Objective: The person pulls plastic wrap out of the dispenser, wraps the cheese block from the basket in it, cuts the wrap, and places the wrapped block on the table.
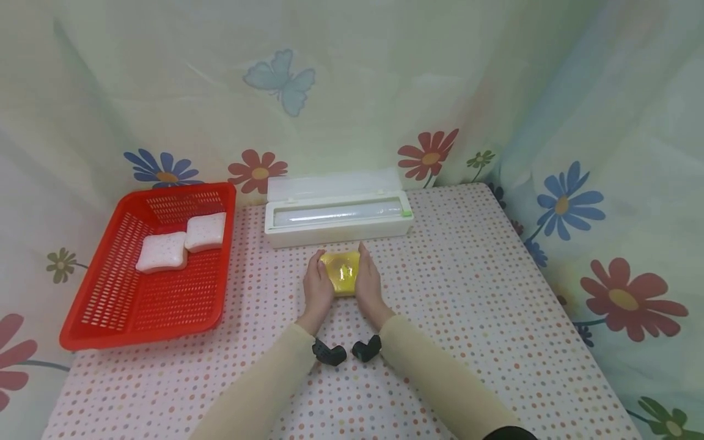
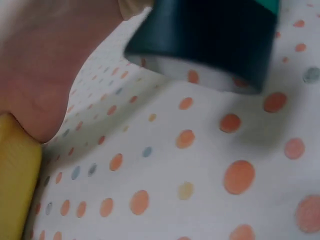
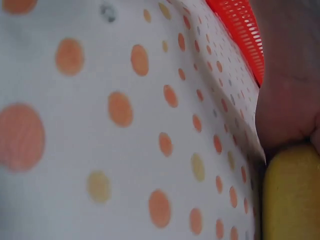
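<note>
A yellow block with a shiny, film-like top, perhaps a wrapped sponge (image 1: pixel 341 275), lies on the dotted table in the head view. Against its left side my left hand (image 1: pixel 318 286) rests with fairly straight fingers. On the opposite side my right hand (image 1: pixel 370 284) touches it in the same way, so the block sits between both palms. Each wrist view shows part of a hand beside the yellow side of the block; the fingertips are out of sight there. Just beyond stands a white cling film dispenser (image 1: pixel 341 233), its lid raised and clear film showing inside.
A red plastic basket (image 1: pixel 220 293) stands on the left, holding two white speckled blocks (image 1: pixel 162 252) (image 1: pixel 206 232). Floral curtains (image 1: pixel 352 110) hang behind and along the right side of the dotted tabletop (image 1: pixel 467 293). Dark wrist cameras (image 1: pixel 329 352) sit on both wrists.
</note>
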`<action>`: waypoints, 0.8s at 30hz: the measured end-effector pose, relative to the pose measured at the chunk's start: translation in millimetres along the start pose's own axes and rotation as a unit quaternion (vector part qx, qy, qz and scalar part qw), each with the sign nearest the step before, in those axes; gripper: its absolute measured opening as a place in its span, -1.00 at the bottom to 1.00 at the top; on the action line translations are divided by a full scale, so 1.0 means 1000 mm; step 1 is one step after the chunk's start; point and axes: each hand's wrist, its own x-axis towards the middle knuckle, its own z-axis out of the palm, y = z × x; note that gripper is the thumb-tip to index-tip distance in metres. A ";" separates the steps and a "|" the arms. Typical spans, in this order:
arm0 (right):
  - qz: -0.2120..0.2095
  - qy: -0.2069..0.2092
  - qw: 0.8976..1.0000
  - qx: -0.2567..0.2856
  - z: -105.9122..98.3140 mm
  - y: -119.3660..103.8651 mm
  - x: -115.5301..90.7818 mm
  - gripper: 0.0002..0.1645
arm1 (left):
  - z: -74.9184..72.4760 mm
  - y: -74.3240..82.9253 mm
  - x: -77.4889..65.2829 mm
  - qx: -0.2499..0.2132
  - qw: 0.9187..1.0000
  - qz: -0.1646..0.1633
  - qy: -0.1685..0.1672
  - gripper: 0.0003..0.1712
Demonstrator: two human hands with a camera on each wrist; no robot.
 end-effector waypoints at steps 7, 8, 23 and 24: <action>-0.006 -0.035 0.999 -0.014 -0.009 0.004 0.001 -0.21 | -0.002 0.002 -0.003 -0.017 0.999 -0.019 0.024 -0.48; -0.004 -0.037 0.999 -0.018 -0.011 0.004 0.001 -0.21 | -0.003 0.002 -0.004 -0.021 0.999 -0.024 0.020 -0.47; 0.005 -0.025 1.000 0.007 -0.006 0.006 -0.012 -0.21 | -0.007 0.008 -0.037 -0.010 0.998 -0.046 -0.033 -0.37; 0.005 -0.024 1.000 0.008 -0.005 0.006 -0.012 -0.21 | -0.006 0.007 -0.037 -0.010 0.998 -0.046 -0.030 -0.37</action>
